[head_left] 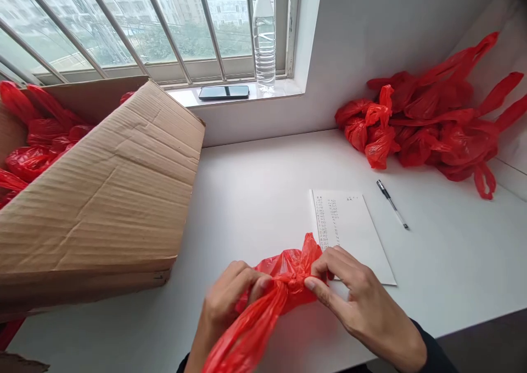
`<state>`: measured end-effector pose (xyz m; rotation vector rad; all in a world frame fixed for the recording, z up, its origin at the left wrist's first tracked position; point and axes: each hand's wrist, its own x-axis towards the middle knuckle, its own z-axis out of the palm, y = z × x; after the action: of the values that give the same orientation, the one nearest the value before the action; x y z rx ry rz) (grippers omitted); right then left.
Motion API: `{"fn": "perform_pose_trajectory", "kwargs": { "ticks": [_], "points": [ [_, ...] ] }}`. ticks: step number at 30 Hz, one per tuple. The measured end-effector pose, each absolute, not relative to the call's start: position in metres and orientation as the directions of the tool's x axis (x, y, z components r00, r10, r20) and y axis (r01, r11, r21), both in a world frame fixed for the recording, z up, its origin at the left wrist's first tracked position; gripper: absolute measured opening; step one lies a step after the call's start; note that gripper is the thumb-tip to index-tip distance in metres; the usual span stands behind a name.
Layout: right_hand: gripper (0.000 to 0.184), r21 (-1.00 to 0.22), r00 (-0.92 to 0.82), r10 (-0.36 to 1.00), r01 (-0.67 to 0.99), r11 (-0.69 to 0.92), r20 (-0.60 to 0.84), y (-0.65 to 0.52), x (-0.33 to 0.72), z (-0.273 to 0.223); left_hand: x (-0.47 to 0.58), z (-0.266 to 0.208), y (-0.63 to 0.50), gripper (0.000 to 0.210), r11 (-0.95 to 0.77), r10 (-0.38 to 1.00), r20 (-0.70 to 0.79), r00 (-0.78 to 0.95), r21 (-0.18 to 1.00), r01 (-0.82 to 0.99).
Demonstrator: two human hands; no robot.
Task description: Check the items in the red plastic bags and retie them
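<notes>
Pinching the red bag (pixel 285 263), left hand (pixel 230 295) and right hand (pixel 354 291) flank its knot (pixel 295 278), long tail (pixel 251 329) nearer the left.

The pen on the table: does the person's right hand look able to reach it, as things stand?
Probably yes, if it lets go first: the right hand is pinching the red bag. Only the flat paper lies towards the pen, and nothing upright seems to block the way.
</notes>
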<state>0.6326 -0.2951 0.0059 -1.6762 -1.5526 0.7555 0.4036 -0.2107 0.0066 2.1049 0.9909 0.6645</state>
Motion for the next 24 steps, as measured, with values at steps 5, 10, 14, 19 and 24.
{"fn": "perform_pose_trajectory", "kwargs": {
  "ticks": [5, 10, 14, 19, 24],
  "points": [
    [0.02, -0.782, 0.181, 0.979, 0.622, -0.038, 0.097, -0.3, 0.653, 0.001, 0.383, 0.011, -0.199, 0.019, -0.281, 0.947, 0.135, 0.291, 0.789, 0.546],
    [0.015, -0.843, 0.12, 0.986, 0.536, 0.035, 0.117, -0.292, 0.632, 0.008, 0.424, 0.017, -0.21, 0.01, -0.46, 0.783, 0.113, 0.611, 0.767, 0.447],
    [0.019, -0.846, 0.167, 0.979, 0.533, 0.011, 0.117, -0.294, 0.633, 0.01, 0.433, 0.018, -0.213, 0.02, -0.483, 0.773, 0.107, 0.625, 0.737, 0.472],
    [0.022, -0.839, 0.275, 0.958, 0.538, -0.085, 0.078, -0.306, 0.652, 0.003, 0.404, 0.018, -0.203, 0.021, -0.332, 0.9, 0.099, 0.425, 0.787, 0.52],
    [0.017, -0.883, 0.238, 0.971, 0.458, -0.103, 0.009, -0.3, 0.638, 0.003, 0.417, 0.019, -0.208, 0.023, -0.452, 0.821, 0.128, 0.557, 0.741, 0.496]
  ]
}}
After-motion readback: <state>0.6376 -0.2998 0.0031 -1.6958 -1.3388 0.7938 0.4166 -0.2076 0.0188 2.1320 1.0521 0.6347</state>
